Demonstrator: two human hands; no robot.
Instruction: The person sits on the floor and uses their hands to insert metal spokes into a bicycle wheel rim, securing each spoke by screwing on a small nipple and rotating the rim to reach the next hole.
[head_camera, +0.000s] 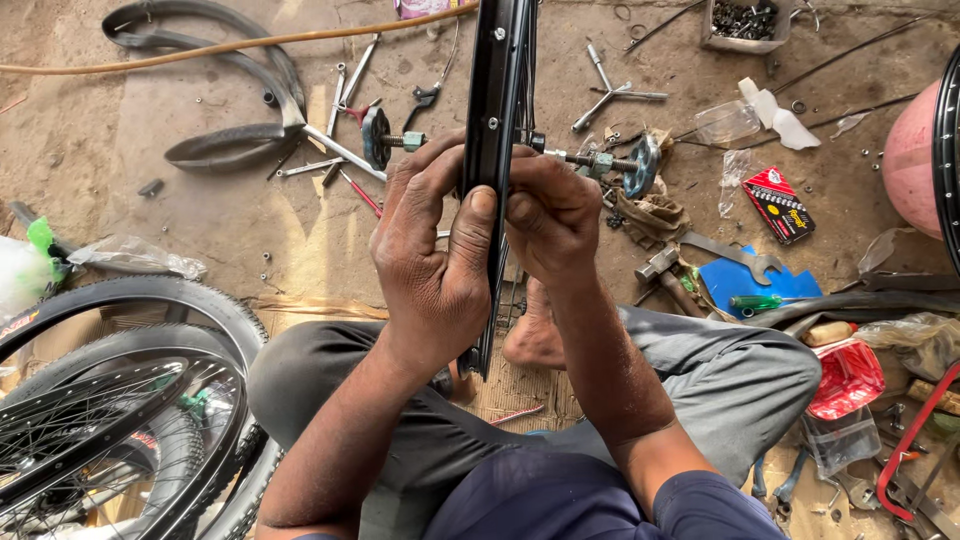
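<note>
Black wheel rim (495, 110) stands edge-on between both hands, over the seated person's lap.

Left hand (435, 250) clamps the rim from its side, thumb pressed flat along the near edge; right hand (550, 215) closes its fingers against the opposite side, up by the axle (580, 158) that sticks out both ways through the hub. A bare foot (532, 335) sits right under the rim on a woven mat. Further out on the dirt floor (200, 210): a hammer (662, 272), a blue sheet (745, 282), a red-and-black box (778, 203), a cross wrench (606, 92). Tyred wheels (120, 400) lie at the left, an inner tube (235, 95) beyond.
</note>
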